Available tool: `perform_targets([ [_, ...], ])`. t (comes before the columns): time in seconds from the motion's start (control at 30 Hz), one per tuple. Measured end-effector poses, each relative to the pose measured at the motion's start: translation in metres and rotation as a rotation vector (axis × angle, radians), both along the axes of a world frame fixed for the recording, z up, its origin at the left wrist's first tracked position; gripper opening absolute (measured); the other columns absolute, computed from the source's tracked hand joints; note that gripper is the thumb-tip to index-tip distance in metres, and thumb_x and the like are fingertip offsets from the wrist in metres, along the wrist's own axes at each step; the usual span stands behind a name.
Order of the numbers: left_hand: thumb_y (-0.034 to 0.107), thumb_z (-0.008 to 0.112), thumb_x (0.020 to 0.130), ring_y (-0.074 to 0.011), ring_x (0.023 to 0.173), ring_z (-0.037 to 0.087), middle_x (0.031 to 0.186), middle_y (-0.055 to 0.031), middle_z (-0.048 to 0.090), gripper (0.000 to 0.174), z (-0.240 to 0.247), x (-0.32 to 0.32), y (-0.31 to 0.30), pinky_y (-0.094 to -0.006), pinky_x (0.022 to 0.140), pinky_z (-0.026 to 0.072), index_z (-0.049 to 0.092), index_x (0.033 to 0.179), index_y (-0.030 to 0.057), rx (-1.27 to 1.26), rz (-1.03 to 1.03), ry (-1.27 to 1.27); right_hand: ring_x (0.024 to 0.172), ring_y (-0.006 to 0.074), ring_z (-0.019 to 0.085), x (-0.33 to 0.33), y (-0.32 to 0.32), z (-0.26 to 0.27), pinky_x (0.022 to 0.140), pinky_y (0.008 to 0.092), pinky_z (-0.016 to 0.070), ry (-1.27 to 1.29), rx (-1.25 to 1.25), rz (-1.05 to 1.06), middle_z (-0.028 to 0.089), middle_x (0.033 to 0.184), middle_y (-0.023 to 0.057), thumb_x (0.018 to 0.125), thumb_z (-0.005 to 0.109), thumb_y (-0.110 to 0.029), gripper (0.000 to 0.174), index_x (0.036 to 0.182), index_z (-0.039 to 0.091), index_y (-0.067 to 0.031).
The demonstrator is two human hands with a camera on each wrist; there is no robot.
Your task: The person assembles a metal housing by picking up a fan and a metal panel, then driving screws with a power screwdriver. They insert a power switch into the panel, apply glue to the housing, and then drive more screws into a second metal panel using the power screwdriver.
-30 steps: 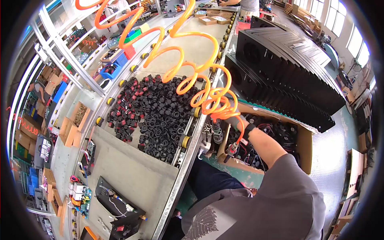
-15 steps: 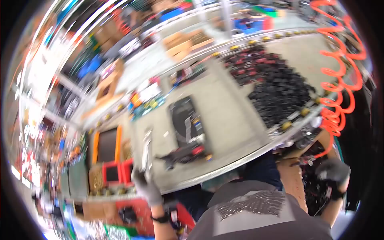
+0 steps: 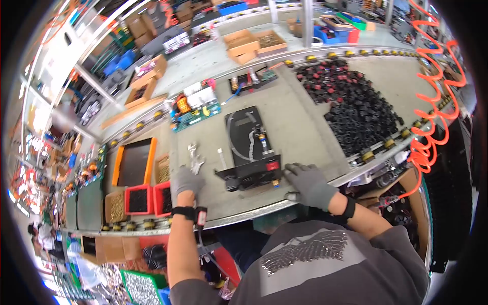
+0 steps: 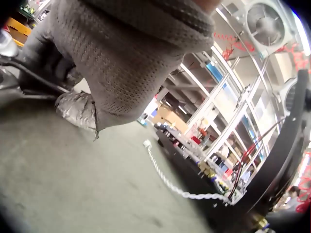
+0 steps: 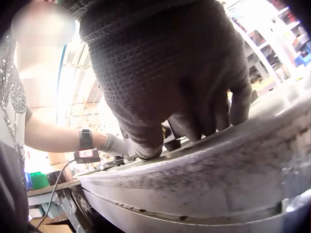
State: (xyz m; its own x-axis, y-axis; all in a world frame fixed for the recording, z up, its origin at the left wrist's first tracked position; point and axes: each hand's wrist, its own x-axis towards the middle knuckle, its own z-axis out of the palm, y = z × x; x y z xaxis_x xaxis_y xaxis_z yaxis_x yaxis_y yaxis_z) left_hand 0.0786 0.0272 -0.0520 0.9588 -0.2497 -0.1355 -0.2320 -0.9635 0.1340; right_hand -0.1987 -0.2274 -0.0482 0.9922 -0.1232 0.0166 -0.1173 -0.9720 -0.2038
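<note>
Beside two silver wrenches on the grey work surface, my gloved left hand is lowered. Its fingers are bent in the left wrist view, thumb close to thin metal; whether it grips a wrench cannot be told. My gloved right hand rests on the near edge with fingers spread, holding nothing visible, just right of a black metal housing. That housing has a tube, white wires and a black end panel. A white cable lies between my left hand and the housing.
Black and red plastic parts are heaped at the right. A green circuit board sits behind the wrenches. Red bins and an orange-framed tray are at the left; an orange coiled hose hangs at the right.
The view has swung left from the carton of dark parts to the work surface. My right hand has moved out of the carton to the surface's edge; my left hand has come in by the wrenches.
</note>
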Motion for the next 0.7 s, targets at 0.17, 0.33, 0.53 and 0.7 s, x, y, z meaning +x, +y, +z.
perform_targets([
  [0.17,0.014,0.054,0.078,-0.0425,0.088,0.066,0.093,-0.0284,0.067,0.028,-0.014,0.015,0.031,-0.0466,0.076,0.0512,0.062,0.099,-0.0021,-0.266,0.111,0.057,0.135,0.0234,0.04,-0.008,-0.017,-0.011,0.11,0.048,0.0286,0.093,0.03,0.051,0.042,0.147,0.0074,0.088,0.058,-0.044,0.061,0.138,0.046,-0.0121],
  [0.33,0.015,0.057,0.077,-0.0365,0.08,0.068,0.087,-0.0227,0.069,0.028,-0.016,0.022,0.077,-0.0437,0.068,0.0515,0.065,0.099,0.0003,-0.171,0.217,-0.056,0.137,0.0214,0.038,-0.016,-0.03,-0.019,0.113,0.0495,0.0245,0.089,-0.004,0.074,0.04,0.149,0.0061,0.089,0.056,-0.046,0.063,0.141,0.043,-0.0133],
  [0.53,0.015,0.072,0.074,-0.0252,0.058,0.062,0.07,-0.0163,0.066,0.021,-0.035,0.014,0.093,-0.039,0.055,0.0485,0.067,0.086,-0.0019,-0.368,0.349,0.133,0.137,0.0216,0.037,-0.023,-0.04,-0.019,0.113,0.0497,0.0239,0.08,0.013,0.049,0.041,0.148,0.0058,0.089,0.056,-0.046,0.061,0.14,0.044,-0.0144],
  [0.7,0.017,0.072,0.075,-0.0214,0.053,0.059,0.063,-0.0104,0.062,0.023,-0.029,0.002,0.054,-0.0374,0.05,0.0459,0.067,0.084,-0.0039,-0.424,0.304,0.12,0.137,0.0233,0.037,-0.04,-0.059,-0.019,0.114,0.0476,0.0246,0.075,0.075,-0.071,0.043,0.146,0.0061,0.089,0.058,-0.042,0.058,0.139,0.046,-0.0139],
])
